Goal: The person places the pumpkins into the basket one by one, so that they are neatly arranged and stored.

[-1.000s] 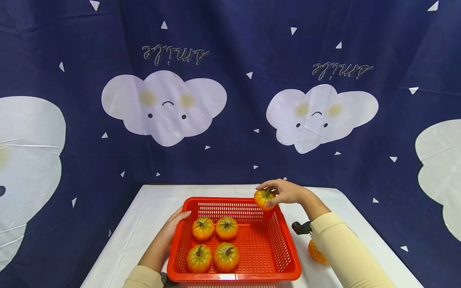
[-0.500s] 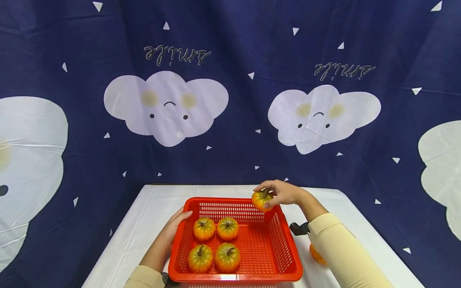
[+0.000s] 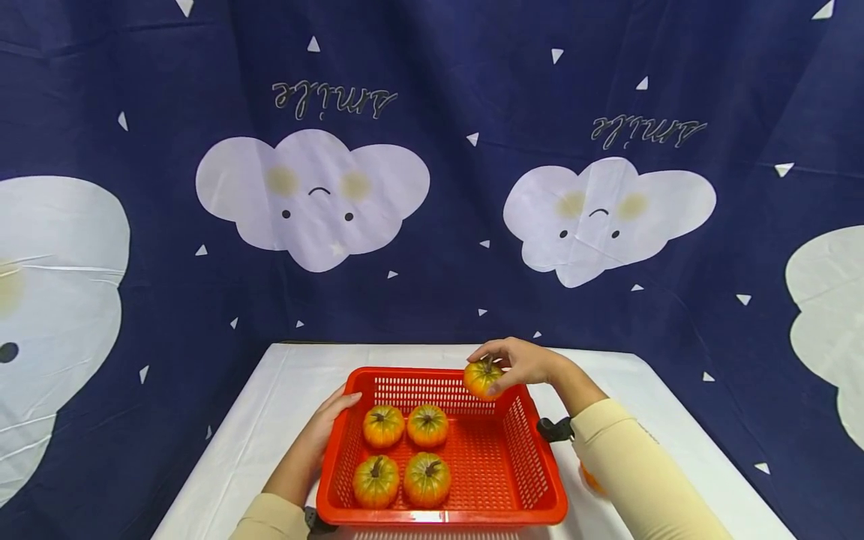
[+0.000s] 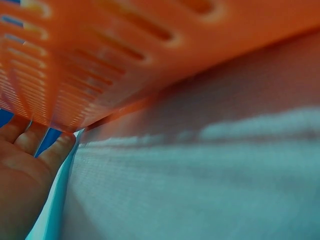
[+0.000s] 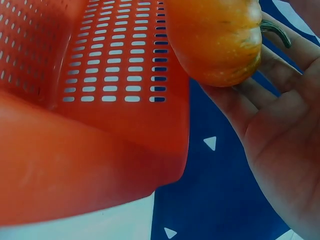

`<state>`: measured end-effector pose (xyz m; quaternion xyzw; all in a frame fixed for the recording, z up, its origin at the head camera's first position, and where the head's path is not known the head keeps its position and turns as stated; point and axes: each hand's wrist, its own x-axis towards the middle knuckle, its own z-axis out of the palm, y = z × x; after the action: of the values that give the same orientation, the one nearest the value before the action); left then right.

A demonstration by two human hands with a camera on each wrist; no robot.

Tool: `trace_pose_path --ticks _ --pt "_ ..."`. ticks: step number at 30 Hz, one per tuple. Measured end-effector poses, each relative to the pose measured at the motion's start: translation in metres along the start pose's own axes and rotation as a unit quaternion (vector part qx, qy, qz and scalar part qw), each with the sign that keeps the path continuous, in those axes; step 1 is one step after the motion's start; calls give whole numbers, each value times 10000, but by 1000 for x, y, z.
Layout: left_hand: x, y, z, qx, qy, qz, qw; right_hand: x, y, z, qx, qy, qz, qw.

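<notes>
A red plastic basket (image 3: 442, 517) with slotted walls sits on the white-covered table. Several small orange-and-green pumpkins stand stem-up in its left half, such as the front-left pumpkin (image 3: 375, 482) and the back pumpkin (image 3: 427, 426). My right hand (image 3: 526, 364) holds another pumpkin (image 3: 481, 379) by its sides, over the basket's far right corner. In the right wrist view this pumpkin (image 5: 215, 40) has its curved stem toward the palm. My left hand (image 3: 324, 427) grips the basket's left rim, thumb over the edge; its fingers (image 4: 62, 150) lie along the outer wall in the left wrist view.
One more pumpkin (image 3: 592, 480) lies on the table right of the basket, mostly hidden by my right sleeve (image 3: 641, 472). A dark blue curtain (image 3: 432, 300) with clouds and triangles hangs behind the white table (image 3: 270, 390). Black straps circle both wrists.
My right hand has drifted a little left with the pumpkin, farther over the basket's far right corner. The left hand keeps its place on the rim.
</notes>
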<state>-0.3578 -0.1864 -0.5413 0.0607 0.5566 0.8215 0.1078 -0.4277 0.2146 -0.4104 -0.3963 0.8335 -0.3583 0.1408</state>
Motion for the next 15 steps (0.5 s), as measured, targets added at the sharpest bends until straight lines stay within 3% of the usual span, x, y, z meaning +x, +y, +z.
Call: trace_pose_path --ticks 10,15 --pt "7 6 3 -45 44 -45 10000 2 0 -2 29 25 -67 10000" --pt "2 2 1 -68 126 -112 9998 4 2 6 60 -158 -91 9998"
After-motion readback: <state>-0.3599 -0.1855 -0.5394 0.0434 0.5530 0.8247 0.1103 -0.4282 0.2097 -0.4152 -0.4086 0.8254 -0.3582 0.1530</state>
